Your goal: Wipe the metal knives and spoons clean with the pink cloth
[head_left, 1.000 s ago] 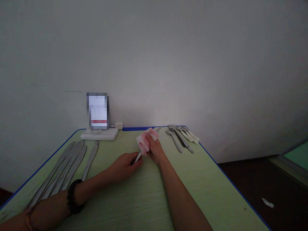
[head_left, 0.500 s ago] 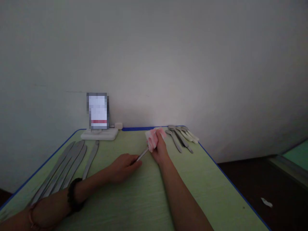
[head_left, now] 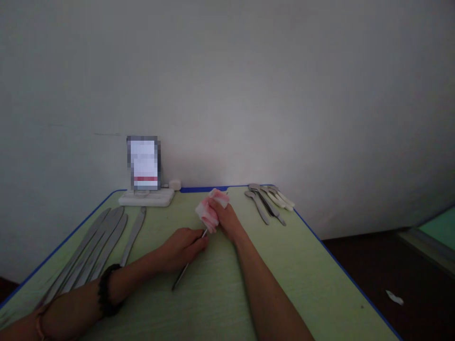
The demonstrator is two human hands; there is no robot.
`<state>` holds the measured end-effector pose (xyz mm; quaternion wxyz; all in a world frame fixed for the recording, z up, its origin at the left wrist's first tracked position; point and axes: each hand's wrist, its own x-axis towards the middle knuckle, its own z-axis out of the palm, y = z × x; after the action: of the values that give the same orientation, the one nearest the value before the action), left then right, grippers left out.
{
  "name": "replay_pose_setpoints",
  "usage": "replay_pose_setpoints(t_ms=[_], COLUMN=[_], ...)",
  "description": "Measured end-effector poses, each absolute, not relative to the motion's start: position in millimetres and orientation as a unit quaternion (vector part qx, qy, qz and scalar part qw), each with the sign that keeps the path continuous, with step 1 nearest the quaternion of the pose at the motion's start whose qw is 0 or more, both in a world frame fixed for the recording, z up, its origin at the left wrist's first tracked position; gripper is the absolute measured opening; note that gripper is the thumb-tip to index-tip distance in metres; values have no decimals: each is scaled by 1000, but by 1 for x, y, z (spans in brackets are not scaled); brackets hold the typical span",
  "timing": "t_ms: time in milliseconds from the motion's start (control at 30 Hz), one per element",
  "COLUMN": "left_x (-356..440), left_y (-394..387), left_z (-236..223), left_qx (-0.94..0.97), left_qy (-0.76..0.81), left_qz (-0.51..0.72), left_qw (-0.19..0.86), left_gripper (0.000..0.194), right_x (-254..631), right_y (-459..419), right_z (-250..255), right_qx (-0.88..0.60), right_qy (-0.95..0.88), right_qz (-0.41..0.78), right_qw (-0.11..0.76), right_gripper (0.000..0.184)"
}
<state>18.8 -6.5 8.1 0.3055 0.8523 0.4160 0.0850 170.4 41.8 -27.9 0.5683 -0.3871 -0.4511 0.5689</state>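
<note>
My left hand [head_left: 183,247] rests on the green table [head_left: 220,293] with its fingers closed on a thin metal utensil [head_left: 185,270]. The utensil's near end sticks out toward me below that hand. My right hand [head_left: 224,219] grips a pink and white cloth [head_left: 208,211] wrapped round the utensil's far part, just beyond my left fingers. The far end of the utensil is hidden in the cloth.
Several long metal knives [head_left: 95,248] lie in a row at the table's left side. A cluster of spoons [head_left: 268,201] lies at the back right. A small standing card on a white base [head_left: 146,196] is against the wall. The table's right edge drops to a dark floor.
The cloth in my right hand slid out along the utensil toward the spoons, then back to my left fingers. The utensil's near end now shows below my left hand.
</note>
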Motion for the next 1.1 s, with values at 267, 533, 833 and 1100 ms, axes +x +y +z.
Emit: replay_pose_setpoints(t_ms=[267,533,833,1100], left_x=[20,17,18,18], left_y=[-5,-3,-6,-7], left_z=[3,2,11,8], left_qx=[853,873,880,854], left_qy=[422,389,377,411], left_qz=[104,94,82,91], left_qw=[290,278,277,304], left_gripper=[42,44,43,46], right_x=[170,170,176,169], right_y=[40,36,36,37], right_z=[-25,-11,-7,-11], right_qx=[-390,-338,-338,-358], right_qy=[-443,-223,-166,-272], right_qz=[595,644,613,625], right_qw=[547,648,695,638], right_gripper=[27,39,53,41])
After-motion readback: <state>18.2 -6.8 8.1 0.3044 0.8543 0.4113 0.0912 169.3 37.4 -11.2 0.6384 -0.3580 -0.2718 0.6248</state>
